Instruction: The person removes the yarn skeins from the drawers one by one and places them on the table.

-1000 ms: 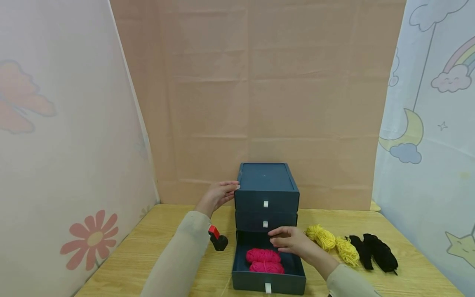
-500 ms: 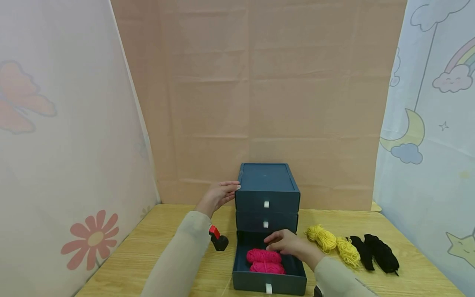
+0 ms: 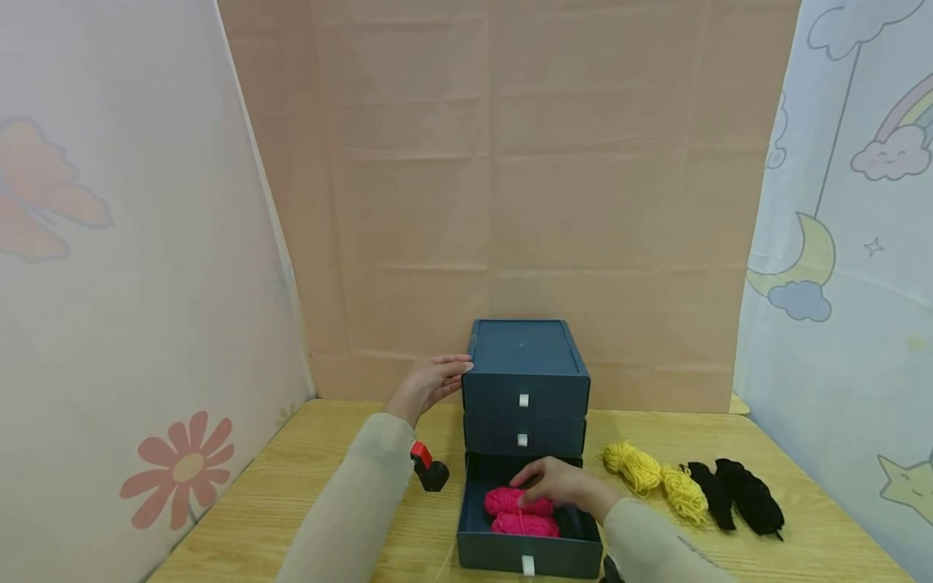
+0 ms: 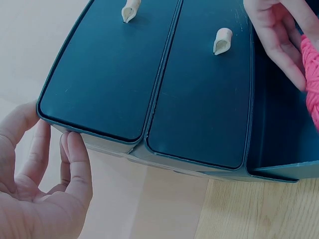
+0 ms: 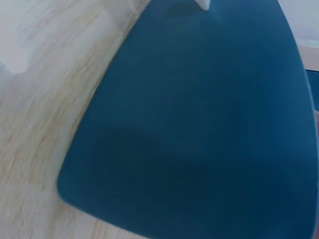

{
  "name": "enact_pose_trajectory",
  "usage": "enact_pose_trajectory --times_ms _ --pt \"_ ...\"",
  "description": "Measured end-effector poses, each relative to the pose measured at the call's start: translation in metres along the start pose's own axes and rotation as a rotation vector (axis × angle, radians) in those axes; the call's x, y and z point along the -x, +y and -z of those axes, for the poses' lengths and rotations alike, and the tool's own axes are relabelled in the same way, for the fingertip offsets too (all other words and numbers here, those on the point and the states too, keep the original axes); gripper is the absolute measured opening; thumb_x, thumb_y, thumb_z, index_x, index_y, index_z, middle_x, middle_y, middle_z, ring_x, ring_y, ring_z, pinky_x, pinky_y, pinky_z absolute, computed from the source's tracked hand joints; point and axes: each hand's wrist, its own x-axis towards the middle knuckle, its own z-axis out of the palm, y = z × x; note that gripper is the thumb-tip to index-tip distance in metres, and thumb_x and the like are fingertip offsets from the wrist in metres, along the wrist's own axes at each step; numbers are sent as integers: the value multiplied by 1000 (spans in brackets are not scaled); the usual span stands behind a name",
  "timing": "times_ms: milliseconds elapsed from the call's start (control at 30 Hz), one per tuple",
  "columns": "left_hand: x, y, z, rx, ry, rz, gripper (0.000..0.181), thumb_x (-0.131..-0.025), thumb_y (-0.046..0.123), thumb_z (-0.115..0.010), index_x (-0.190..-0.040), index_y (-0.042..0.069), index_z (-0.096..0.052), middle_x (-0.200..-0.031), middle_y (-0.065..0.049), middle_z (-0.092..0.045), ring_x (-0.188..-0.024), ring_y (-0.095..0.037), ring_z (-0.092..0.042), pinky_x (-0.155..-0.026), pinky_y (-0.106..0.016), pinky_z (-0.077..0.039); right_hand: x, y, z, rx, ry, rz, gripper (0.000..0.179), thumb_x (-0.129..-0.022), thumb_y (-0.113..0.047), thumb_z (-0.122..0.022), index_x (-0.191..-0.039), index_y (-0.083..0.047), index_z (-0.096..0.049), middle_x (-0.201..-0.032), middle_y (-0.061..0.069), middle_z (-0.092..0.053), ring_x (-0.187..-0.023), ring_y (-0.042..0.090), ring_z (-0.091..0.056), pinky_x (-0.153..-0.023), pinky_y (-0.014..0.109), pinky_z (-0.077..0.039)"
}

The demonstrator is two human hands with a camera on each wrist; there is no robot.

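Note:
A dark blue drawer unit stands on the table with its bottom drawer pulled out. Inside that drawer lie two pink yarn skeins, one behind the other. My left hand touches the unit's upper left edge with extended fingers; the left wrist view shows them against its side. Over the open drawer, my right hand reaches down, its thumb at the rear pink skein and its index finger stretched beyond it. Only the drawer's front and part of its white tab fill the right wrist view.
To the right of the unit, two yellow yarn skeins and two black yarn skeins lie in a row on the wooden table. Brown paper hangs behind. The two upper drawers are closed, each with a white tab.
My right hand has moved left and lower over the drawer, coming down to the rear pink skein. My left hand stays at the unit's edge.

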Motion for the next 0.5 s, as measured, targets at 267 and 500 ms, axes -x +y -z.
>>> enact_pose_trajectory --times_ms 267,500 --pt "1 0 0 2 -3 -3 30 -91 15 -68 -119 5 -67 -102 -2 -65 -83 -12 -58 -84 -22 -55 -3 1 -2 31 21 -18 29 -81 3 -71 -110 1 -68 -93 6 -64 -79 15 -53 -69 26 -51" --pt "1 0 0 1 0 -3 30 -91 16 -68 -119 6 -68 -107 -3 -65 -87 -13 -58 -87 -23 -54 -3 -2 -5 58 61 -71 30 -79 5 -72 -108 -4 -70 -88 6 -61 -75 17 -51 -61 23 -46"
